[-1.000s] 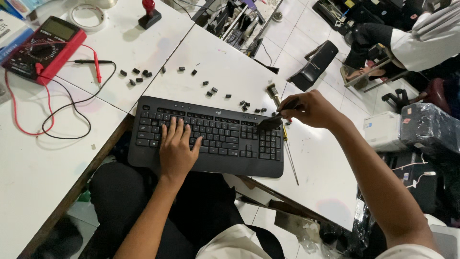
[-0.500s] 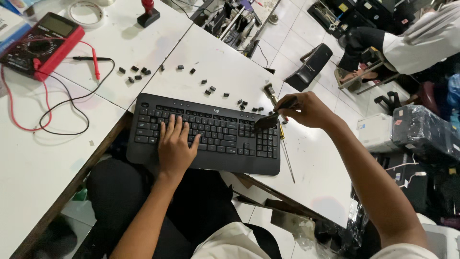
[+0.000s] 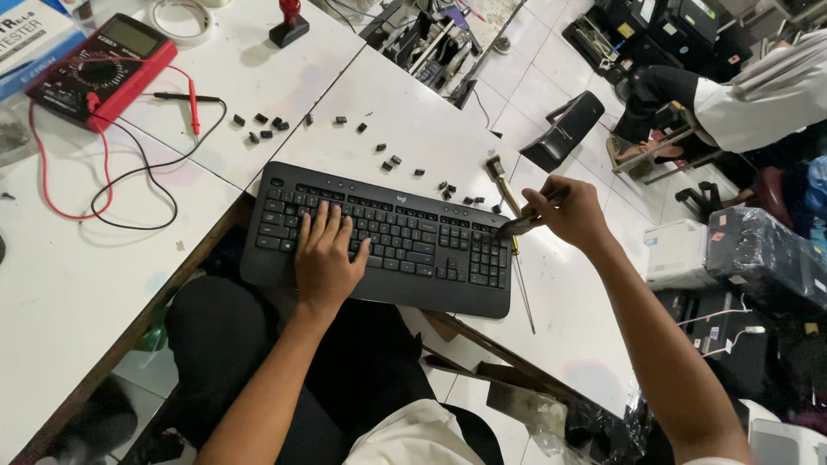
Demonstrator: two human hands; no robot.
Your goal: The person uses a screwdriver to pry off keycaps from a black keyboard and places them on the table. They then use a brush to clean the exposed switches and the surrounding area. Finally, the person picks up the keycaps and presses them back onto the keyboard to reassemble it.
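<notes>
A black keyboard (image 3: 388,237) lies across the gap between two white tables, partly over my lap. My left hand (image 3: 326,254) rests flat on its middle keys, fingers spread. My right hand (image 3: 570,211) is at the keyboard's top right corner, closed on a small dark tool (image 3: 521,224) whose tip touches the number pad edge. Several loose black keycaps (image 3: 392,159) are scattered on the table beyond the keyboard. A screwdriver (image 3: 514,245) lies beside the keyboard's right end.
A red multimeter (image 3: 95,69) with red and black leads sits at the far left, a roll of tape (image 3: 183,19) behind it. A black device (image 3: 564,129) stands on the tiled floor. A seated person (image 3: 741,95) is at the upper right, among boxes.
My right hand with the tool has stayed at the keyboard's top right corner with a small shift. My left hand remains on the keys.
</notes>
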